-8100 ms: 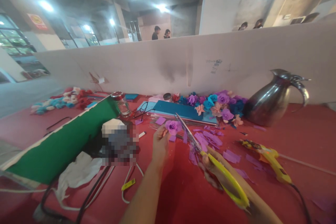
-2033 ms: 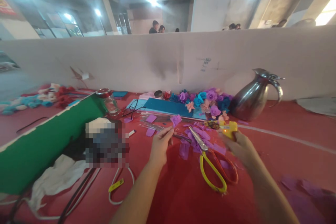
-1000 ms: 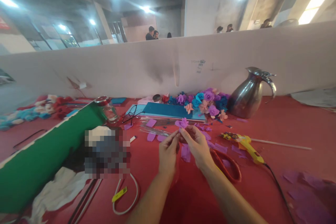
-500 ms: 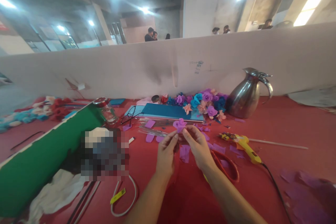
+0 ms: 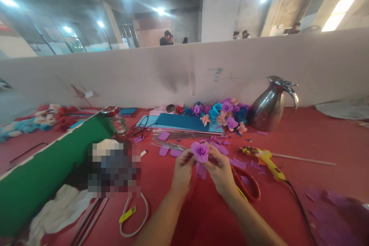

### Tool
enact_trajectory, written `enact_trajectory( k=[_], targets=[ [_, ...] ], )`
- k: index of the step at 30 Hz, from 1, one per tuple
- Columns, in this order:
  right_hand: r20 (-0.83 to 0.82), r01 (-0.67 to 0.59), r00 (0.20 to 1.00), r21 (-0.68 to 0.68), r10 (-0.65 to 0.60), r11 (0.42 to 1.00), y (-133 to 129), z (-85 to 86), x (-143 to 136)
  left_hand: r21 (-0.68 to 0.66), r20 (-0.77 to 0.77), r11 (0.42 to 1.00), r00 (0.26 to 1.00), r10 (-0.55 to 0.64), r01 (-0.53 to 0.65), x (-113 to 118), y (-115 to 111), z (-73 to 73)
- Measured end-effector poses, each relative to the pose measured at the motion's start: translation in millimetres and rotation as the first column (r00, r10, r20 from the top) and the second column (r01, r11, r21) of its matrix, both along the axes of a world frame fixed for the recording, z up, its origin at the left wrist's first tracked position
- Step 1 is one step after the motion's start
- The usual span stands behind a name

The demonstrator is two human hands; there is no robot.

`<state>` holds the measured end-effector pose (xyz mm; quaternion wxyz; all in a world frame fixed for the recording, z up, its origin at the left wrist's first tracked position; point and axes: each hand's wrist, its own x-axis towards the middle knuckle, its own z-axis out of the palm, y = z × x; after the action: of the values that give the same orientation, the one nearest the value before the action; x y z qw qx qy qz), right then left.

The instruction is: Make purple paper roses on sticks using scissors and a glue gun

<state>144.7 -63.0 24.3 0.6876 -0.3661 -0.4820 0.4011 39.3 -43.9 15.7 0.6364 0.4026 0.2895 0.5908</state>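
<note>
Between my hands is a purple paper flower [image 5: 200,151], its open petals turned up toward me. The fingers of my left hand [image 5: 184,167] pinch it from the left side. From the right, the fingers of my right hand [image 5: 218,165] close on its edge. Whatever lies beneath the bloom is hidden. Purple paper petals [image 5: 220,149] are scattered on the red table just behind and below my hands. Thin metal wires [image 5: 168,145] lie to the left of the flower. Beside my right wrist are scissors with red handles [image 5: 249,186].
Right of my hands lies a yellow glue gun [image 5: 271,164] with a black cord. A steel jug [image 5: 266,103] stands behind it. Finished paper flowers [image 5: 226,113] are heaped near blue paper sheets [image 5: 184,121]. On the left are a glass jar [image 5: 118,123] and a green board [image 5: 57,173].
The purple flower has come lower and tipped, so its face shows from above instead of from the side. Both hands have stayed on it with slight finger shifts.
</note>
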Motion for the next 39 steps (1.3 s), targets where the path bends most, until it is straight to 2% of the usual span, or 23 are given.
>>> enact_trajectory(
  k=[4, 6, 9, 14, 19, 23, 27, 33, 39],
  targets=[
    [0.077, 0.037, 0.996, 0.04, -0.04, 0.999, -3.0, 2.2, 4.2, 0.041, -0.126, 0.999, 0.992, 0.003, 0.002, -2.5, -0.4, 0.0],
    [0.114, 0.066, 0.991, 0.041, -0.07, 0.997, -4.5, 3.1, 5.3, 0.101, -0.232, 0.994, 0.97, 0.075, -0.053, -4.3, -1.6, 2.8],
    [0.073, 0.071, 0.995, 0.003, -0.071, 0.997, -5.1, 1.5, 4.0, 0.225, -0.337, 0.964, 0.917, 0.212, -0.14, -7.8, -2.9, 9.2],
    [-0.048, -0.022, 0.999, -0.113, 0.016, 0.993, -3.3, -2.9, -0.7, 0.333, -0.394, 0.934, 0.88, 0.264, -0.131, -14.3, -3.0, 17.2],
    [-0.043, 0.011, 0.999, -0.145, -0.017, 0.989, -1.8, -4.8, 1.6, 0.382, -0.401, 0.913, 0.864, 0.303, -0.143, -16.5, -4.3, 17.4],
    [-0.034, 0.031, 0.999, -0.131, -0.036, 0.991, -1.7, -7.4, 3.1, 0.41, -0.32, 0.904, 0.91, 0.264, -0.118, -17.3, -4.0, 13.4],
    [-0.034, 0.025, 0.999, -0.106, -0.028, 0.994, -3.1, -7.2, 2.0, 0.379, -0.238, 0.919, 0.949, 0.208, -0.107, -17.3, -3.5, 12.4],
    [-0.01, 0.051, 0.999, -0.146, -0.053, 0.988, -1.7, -6.1, 2.5, 0.337, -0.367, 0.942, 0.922, 0.125, 0.006, -14.1, -5.3, 19.7],
    [0.16, 0.188, 0.973, -0.137, -0.166, 0.972, -0.7, -9.9, 2.9, 0.341, -0.478, 0.94, 0.859, 0.182, -0.01, -11.6, -3.3, 16.7]
  ],
)
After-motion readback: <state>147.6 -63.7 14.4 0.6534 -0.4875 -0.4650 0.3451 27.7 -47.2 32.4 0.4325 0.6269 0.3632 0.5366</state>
